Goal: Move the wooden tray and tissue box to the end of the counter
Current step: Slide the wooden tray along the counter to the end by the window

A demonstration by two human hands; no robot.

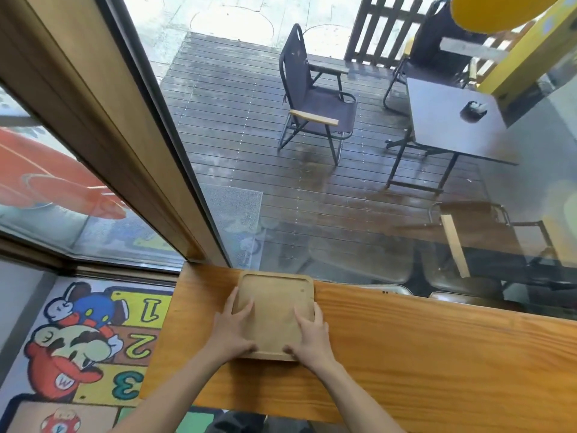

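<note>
Gripping wooden tray sides, both hands near counter end.

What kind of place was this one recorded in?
Probably a café or small eatery: a wooden window counter with a wooden tray, facing a deck with a folding chair and an outdoor table.

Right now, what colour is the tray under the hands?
Pale tan wood, lighter than the orange-brown counter; wooden tray shows best in head view.
</note>
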